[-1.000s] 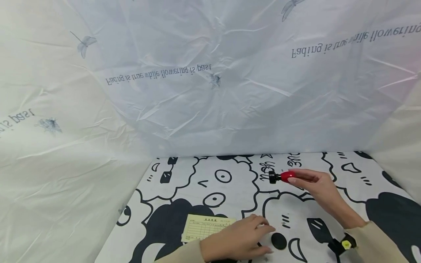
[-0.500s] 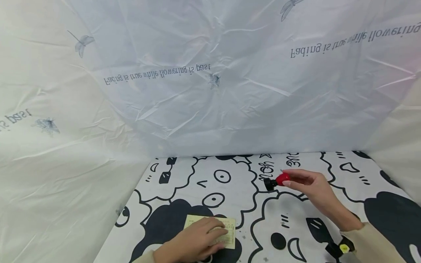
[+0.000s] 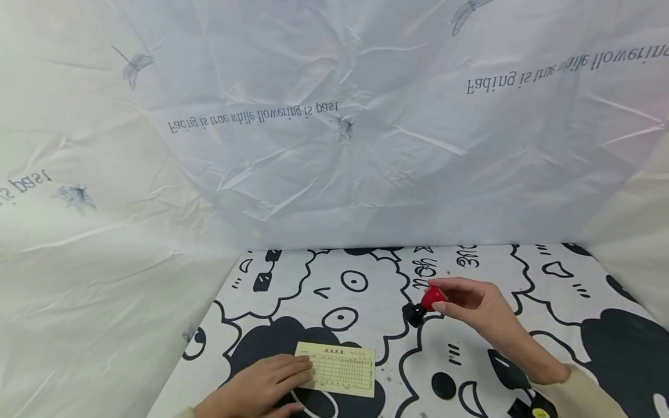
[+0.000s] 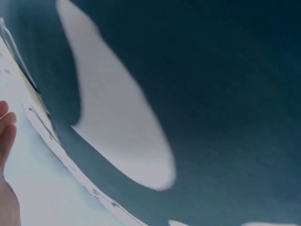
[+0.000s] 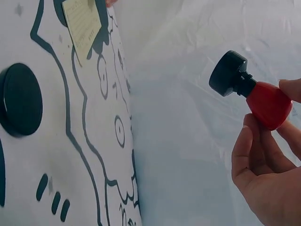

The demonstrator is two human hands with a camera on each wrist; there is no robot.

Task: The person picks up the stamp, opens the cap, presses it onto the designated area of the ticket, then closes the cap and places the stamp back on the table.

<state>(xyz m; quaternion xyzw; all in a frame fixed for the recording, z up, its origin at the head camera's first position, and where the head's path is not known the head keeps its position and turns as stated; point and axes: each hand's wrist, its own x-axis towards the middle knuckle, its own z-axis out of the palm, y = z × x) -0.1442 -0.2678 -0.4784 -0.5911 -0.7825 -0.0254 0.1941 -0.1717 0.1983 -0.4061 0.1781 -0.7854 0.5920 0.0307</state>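
Note:
My right hand [image 3: 486, 307] pinches the red bulb handle of a stamp [image 3: 432, 297] between thumb and fingers. Its round black head tilts down to the left, above the patterned cloth and apart from it. In the right wrist view the same stamp [image 5: 270, 106] shows its wide black end. A pale yellow printed form [image 3: 345, 371] with a ruled grid lies on the cloth at lower centre. My left hand [image 3: 261, 383] has its fingers extended, the tips at the form's left edge. Only a few fingers of a hand [image 4: 5, 136] show in the left wrist view.
A black disc [image 3: 443, 385], apparently raised like a cap [image 5: 21, 100], lies right of the form. The black-and-white cartoon cloth [image 3: 366, 307] covers the surface. Pale plastic sheeting [image 3: 334, 174] hangs as walls at the back and sides.
My left hand has moved left from beside the black disc, across the form to its left edge. My right hand has brought the stamp left and nearer, its head tilting further down.

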